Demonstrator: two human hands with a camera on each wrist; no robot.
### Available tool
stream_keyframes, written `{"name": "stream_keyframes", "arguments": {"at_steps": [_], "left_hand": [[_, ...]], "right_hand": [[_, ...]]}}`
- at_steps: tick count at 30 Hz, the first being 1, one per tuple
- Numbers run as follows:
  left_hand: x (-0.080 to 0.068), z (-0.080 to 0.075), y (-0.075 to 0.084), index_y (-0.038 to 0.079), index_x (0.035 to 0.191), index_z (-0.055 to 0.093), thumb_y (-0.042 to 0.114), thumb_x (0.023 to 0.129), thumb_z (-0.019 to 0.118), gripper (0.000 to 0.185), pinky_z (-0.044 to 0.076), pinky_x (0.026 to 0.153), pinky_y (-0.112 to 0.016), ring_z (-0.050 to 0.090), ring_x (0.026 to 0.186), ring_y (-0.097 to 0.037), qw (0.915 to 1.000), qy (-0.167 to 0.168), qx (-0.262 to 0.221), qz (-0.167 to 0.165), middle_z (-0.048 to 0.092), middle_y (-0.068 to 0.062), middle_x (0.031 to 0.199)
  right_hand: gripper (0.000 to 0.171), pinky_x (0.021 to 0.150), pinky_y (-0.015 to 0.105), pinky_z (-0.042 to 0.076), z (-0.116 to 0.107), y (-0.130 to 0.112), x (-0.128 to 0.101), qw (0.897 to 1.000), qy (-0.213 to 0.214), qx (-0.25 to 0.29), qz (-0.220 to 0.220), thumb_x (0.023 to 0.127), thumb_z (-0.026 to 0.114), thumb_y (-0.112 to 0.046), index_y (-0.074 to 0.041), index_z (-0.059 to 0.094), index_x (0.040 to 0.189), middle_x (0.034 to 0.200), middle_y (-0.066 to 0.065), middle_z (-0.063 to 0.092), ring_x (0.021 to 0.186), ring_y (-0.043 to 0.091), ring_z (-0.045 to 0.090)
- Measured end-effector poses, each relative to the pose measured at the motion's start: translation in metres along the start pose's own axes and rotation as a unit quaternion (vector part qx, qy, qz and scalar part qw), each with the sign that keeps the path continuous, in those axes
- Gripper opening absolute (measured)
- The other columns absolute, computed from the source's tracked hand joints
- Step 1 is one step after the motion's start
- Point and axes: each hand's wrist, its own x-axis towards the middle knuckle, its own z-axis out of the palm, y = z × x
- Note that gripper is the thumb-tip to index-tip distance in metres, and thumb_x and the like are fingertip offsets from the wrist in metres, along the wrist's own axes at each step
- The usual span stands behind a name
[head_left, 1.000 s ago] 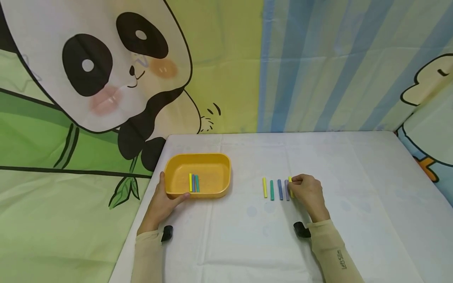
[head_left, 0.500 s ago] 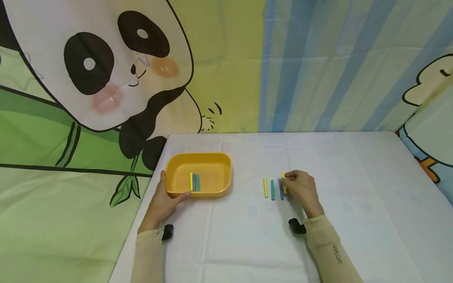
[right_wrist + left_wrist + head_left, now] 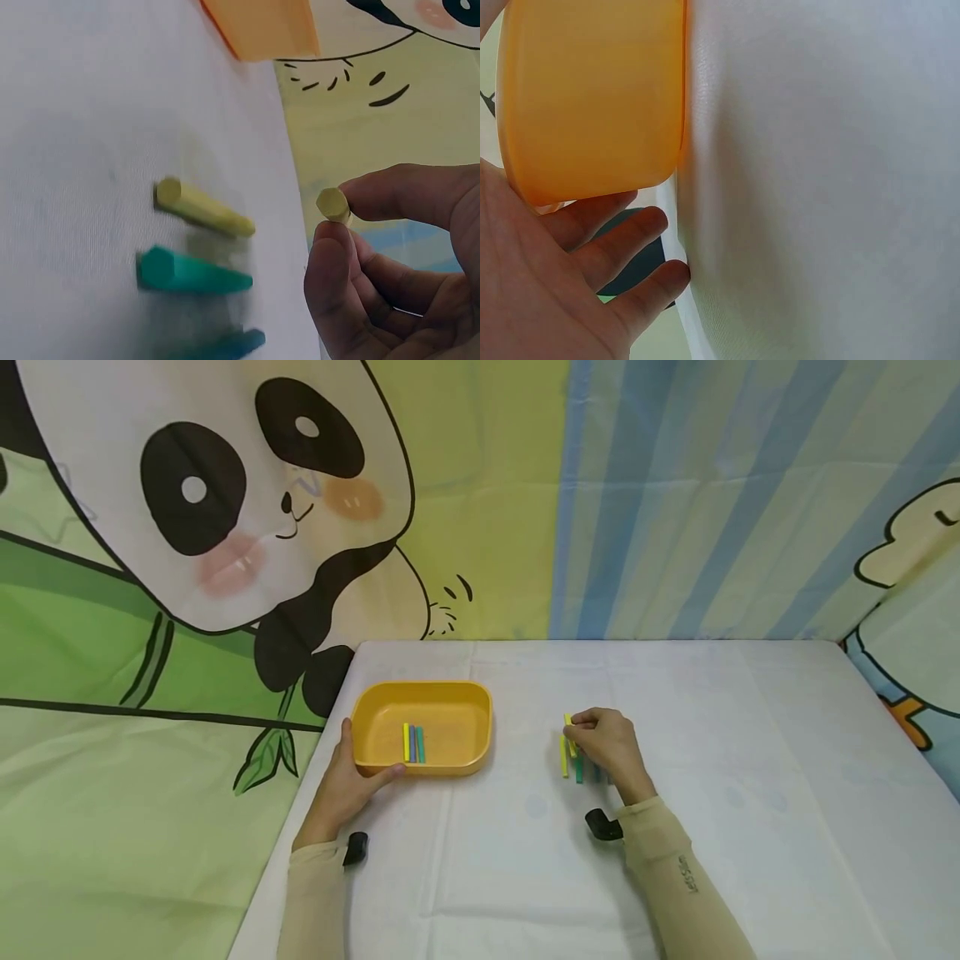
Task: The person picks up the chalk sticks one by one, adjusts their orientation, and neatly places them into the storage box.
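Note:
My right hand [image 3: 603, 745] pinches a yellow stick [image 3: 569, 732] between thumb and fingers, lifted above a row of sticks on the white table. The right wrist view shows its hexagonal end [image 3: 331, 204] in my fingertips, with a yellow stick [image 3: 201, 210], a green stick [image 3: 187, 272] and a blue stick [image 3: 232, 345] lying below. My left hand [image 3: 347, 783] grips the near left corner of the orange tray [image 3: 375, 714], fingers curled under its rim [image 3: 592, 97]. Inside the tray lie three sticks [image 3: 413, 744]: yellow, blue and green.
A white cloth covers the table [image 3: 712, 827], whose left edge runs close by the tray. A panda-print curtain [image 3: 225, 527] hangs behind and to the left. Black wrist cameras [image 3: 600, 825] sit on both forearms.
My right hand has lifted the yellow stick from the right end of the row and carried it left over the other sticks. The left hand has stayed on the tray.

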Motion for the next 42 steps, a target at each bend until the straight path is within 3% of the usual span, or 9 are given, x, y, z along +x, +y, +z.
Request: {"name": "stream_keyframes", "arguments": {"at_steps": [7,16,25,31,42], "left_hand": [[0.0,0.0,-0.001,0.029,0.159,-0.022,0.061,0.075,0.084,0.138,0.017,0.119,-0.061,0.014,0.152,-0.037,1.0,0.001,0.005,0.001,0.005,-0.018,0.168],[0.001,0.001,-0.002,0.03,0.159,-0.022,0.062,0.074,0.083,0.138,0.016,0.119,-0.062,0.013,0.152,-0.037,1.0,0.0,0.005,-0.004,0.004,-0.017,0.168],[0.002,0.001,-0.002,0.03,0.158,-0.022,0.062,0.074,0.083,0.138,0.016,0.119,-0.061,0.013,0.153,-0.036,1.0,0.001,0.004,-0.002,0.004,-0.016,0.168],[0.003,0.0,-0.001,0.03,0.159,-0.021,0.061,0.075,0.084,0.137,0.016,0.12,-0.06,0.013,0.153,-0.035,1.0,0.003,0.0,0.005,0.004,-0.016,0.168],[0.003,0.0,-0.001,0.03,0.159,-0.021,0.063,0.075,0.083,0.138,0.016,0.119,-0.061,0.014,0.152,-0.036,1.0,-0.002,0.005,-0.005,0.004,-0.017,0.168]], "right_hand": [[0.028,0.067,0.031,0.057,0.017,-0.014,0.005,1.0,-0.016,0.013,-0.023,0.09,0.071,-0.024,-0.006,0.073,0.111,0.1,0.009,0.072,0.077,0.019,0.068],[0.021,0.068,0.033,0.057,0.037,-0.049,0.005,0.997,-0.037,0.04,-0.053,0.087,0.075,-0.022,-0.011,0.074,0.106,0.094,0.004,0.073,0.077,0.024,0.071],[0.019,0.065,0.03,0.056,0.055,-0.08,0.003,0.996,-0.049,0.027,-0.071,0.088,0.076,-0.023,-0.012,0.074,0.104,0.094,0.002,0.071,0.073,0.018,0.068],[0.018,0.063,0.029,0.056,0.065,-0.094,0.003,0.995,-0.059,0.036,-0.076,0.088,0.077,-0.02,-0.01,0.074,0.103,0.092,0.003,0.071,0.074,0.022,0.07],[0.017,0.064,0.026,0.056,0.08,-0.111,0.007,0.993,-0.069,0.027,-0.096,0.087,0.078,-0.02,-0.009,0.073,0.1,0.09,0.002,0.07,0.073,0.015,0.066]]}}
